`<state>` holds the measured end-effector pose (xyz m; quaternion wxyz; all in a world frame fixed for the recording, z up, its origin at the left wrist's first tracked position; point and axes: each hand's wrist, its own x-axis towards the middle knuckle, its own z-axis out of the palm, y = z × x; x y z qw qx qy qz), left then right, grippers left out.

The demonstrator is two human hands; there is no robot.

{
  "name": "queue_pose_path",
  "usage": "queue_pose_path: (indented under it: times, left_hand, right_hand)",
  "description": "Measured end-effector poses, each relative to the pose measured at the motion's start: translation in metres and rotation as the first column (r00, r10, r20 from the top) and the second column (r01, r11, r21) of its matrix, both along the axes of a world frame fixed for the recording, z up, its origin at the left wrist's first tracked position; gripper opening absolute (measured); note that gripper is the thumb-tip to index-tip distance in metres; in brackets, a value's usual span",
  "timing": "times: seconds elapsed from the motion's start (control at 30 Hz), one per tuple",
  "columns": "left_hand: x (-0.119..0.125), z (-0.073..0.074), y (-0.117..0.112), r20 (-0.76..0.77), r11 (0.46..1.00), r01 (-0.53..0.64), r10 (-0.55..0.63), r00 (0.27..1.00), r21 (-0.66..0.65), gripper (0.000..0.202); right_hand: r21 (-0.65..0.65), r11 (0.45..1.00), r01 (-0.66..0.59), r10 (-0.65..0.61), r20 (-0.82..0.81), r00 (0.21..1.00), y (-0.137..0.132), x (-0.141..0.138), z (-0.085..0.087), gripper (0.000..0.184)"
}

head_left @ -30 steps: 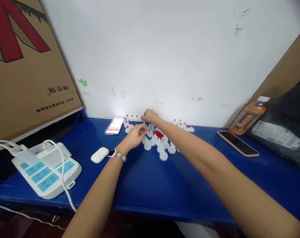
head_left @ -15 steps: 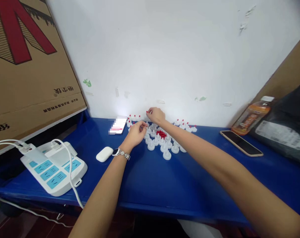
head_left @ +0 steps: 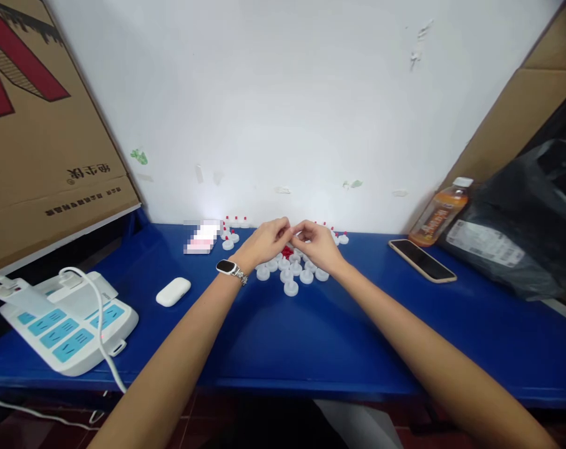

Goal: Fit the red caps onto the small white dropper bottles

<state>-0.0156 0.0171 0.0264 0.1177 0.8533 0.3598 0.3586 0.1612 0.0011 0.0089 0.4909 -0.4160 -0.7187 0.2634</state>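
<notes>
My left hand [head_left: 269, 241], with a smartwatch [head_left: 226, 267] at its wrist, meets my right hand [head_left: 316, 243] over a cluster of white plastic spouted caps. Both hands are pinched, fingertips almost touching; whatever lies between them is too small or hidden to name. Beneath them is a heap of small red tips [head_left: 287, 252], partly covered by the fingers. Around the heap stand several bare white caps, one of them the front white cap [head_left: 291, 288]. White caps with red tips on their spouts, such as a red-tipped cap [head_left: 228, 244], stand at the back left and right.
On the blue table [head_left: 292, 349] are a lit, blurred phone [head_left: 202, 237], a white earbud case [head_left: 173, 292] and a power strip [head_left: 67, 330] with cables. At right lie a dark phone [head_left: 422, 260], an orange drink bottle [head_left: 439, 215] and a black parcel [head_left: 507, 231]. A cardboard box [head_left: 43, 162] leans left.
My right hand has come away from the back row of red-tipped caps, down and right to the middle cluster. My left hand has moved in to meet it. The view has turned slightly right.
</notes>
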Motion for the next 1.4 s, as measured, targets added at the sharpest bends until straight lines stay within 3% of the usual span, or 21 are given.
queue_pose_path:
  times: [0.13, 0.3, 0.5, 0.77, 1.1, 1.4]
  left_hand:
    - [0.013, -0.008, 0.001, -0.042, 1.0, 0.022, -0.022, 0.999, 0.002, 0.032]
    - [0.009, -0.018, -0.011, 0.112, 0.998, -0.043, 0.049, 0.993, -0.054, 0.031]
    - [0.0, -0.018, -0.016, 0.12, 0.997, 0.027, -0.019, 0.993, -0.069, 0.032]
    - [0.011, -0.019, -0.012, 0.307, 0.99, 0.052, -0.009, 0.952, -0.133, 0.039]
    - [0.022, -0.013, -0.009, 0.426, 0.963, 0.004, 0.117, 0.897, -0.271, 0.04]
    - [0.03, -0.015, -0.005, 0.444, 0.945, -0.032, 0.183, 0.877, -0.326, 0.044]
  right_hand:
    - [0.032, 0.999, 0.021, -0.021, -0.022, 1.0, -0.005, 0.008, -0.009, 0.023]
    - [0.105, 0.994, -0.019, 0.004, 0.139, 0.99, -0.02, 0.003, -0.013, 0.034]
    - [0.113, 0.99, -0.08, 0.059, 0.181, 0.982, -0.026, 0.0, -0.011, 0.032]
    - [0.207, 0.976, -0.063, 0.015, 0.228, 0.974, -0.027, 0.002, -0.002, 0.026]
    - [0.292, 0.956, -0.005, -0.09, 0.309, 0.947, -0.026, -0.002, -0.002, 0.023]
    - [0.33, 0.943, 0.03, -0.147, 0.334, 0.931, -0.027, -0.006, 0.0, 0.022]
